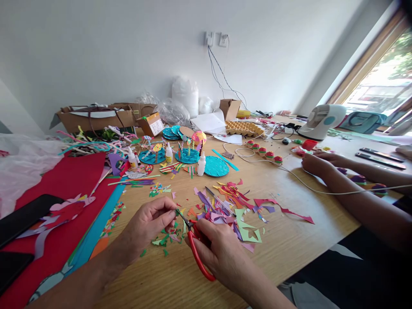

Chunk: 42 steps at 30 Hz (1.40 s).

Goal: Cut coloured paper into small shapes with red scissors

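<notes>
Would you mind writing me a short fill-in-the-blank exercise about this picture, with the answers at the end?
1. The right hand holds scissors with handles coloured ____.
2. Near the left hand, scattered scraps of coloured ____ lie on the table.
3. The flat disc beside the white bottle is coloured ____.
4. The number of sockets on the wall is ____.

Missing words: red; paper; blue; two.
</notes>
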Tool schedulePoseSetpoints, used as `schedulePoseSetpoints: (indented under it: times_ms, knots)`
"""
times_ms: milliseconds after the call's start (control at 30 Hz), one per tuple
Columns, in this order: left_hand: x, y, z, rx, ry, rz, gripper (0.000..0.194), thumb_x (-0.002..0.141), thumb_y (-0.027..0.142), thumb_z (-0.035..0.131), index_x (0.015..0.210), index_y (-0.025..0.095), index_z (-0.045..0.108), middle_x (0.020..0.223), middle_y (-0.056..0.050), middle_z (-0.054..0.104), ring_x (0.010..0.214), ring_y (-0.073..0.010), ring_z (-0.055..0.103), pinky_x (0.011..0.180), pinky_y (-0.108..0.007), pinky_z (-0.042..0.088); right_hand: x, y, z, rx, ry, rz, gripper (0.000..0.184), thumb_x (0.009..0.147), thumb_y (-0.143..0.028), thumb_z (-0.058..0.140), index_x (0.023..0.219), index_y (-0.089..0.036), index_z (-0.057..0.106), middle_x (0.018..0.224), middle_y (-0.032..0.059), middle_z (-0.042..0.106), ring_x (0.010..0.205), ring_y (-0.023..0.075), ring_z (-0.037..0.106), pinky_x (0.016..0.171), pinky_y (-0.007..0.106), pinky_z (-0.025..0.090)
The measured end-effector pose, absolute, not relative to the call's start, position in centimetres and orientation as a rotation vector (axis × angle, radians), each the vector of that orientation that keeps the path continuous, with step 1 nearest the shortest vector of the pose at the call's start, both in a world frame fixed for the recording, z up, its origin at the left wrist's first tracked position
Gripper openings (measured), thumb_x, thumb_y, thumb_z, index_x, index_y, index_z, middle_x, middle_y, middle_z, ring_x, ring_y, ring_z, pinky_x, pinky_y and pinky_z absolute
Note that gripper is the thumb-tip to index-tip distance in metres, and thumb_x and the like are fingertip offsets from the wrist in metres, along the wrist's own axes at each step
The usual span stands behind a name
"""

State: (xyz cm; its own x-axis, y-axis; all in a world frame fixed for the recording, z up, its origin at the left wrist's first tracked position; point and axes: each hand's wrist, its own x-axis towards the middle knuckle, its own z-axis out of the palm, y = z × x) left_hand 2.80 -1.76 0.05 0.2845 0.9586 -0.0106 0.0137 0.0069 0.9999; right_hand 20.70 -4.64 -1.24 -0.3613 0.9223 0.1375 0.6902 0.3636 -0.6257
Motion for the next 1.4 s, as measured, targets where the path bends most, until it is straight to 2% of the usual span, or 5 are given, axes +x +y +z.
schedulePoseSetpoints:
  times_ms: [567,867,1400]
  knots:
    - [2.4,-1.9,-0.5,1.333,1.003,0.968,0.009,0.078,0.027,0.056,0.079,0.018,0.058,0.061,0.005,0.053,0.059,-0.0104,0.048,0.055,-0.021,0.041,20.6,-4.8,-1.4,-1.431,-2.183,0.662,0.025,0.084,-0.026,0.044,0.062,-0.020,0.034,0.052,-0.0052,0.035,0.046,0.0077,0.029,0.046,0.020,0.018]
    - [2.6,-1.9,0.0,1.349,0.984,0.933,0.011,0.074,0.027,0.058,0.070,0.017,0.060,0.060,0.005,0.052,0.055,-0.0092,0.046,0.053,-0.020,0.040,20.5,-4.8,-1.1,-1.430,-2.190,0.653,0.022,0.081,-0.024,0.046,0.062,-0.020,0.036,0.052,-0.0054,0.037,0.046,0.0076,0.030,0.046,0.019,0.019]
    - [2.7,-2.0,1.0,1.357,1.049,0.862,0.010,0.070,0.026,0.060,0.066,0.017,0.061,0.056,0.005,0.051,0.054,-0.0094,0.045,0.052,-0.020,0.038,20.7,-5.0,-1.0,-1.413,-2.199,0.668,0.025,0.083,-0.028,0.047,0.061,-0.019,0.037,0.051,-0.0060,0.036,0.045,0.0071,0.028,0.045,0.019,0.018]
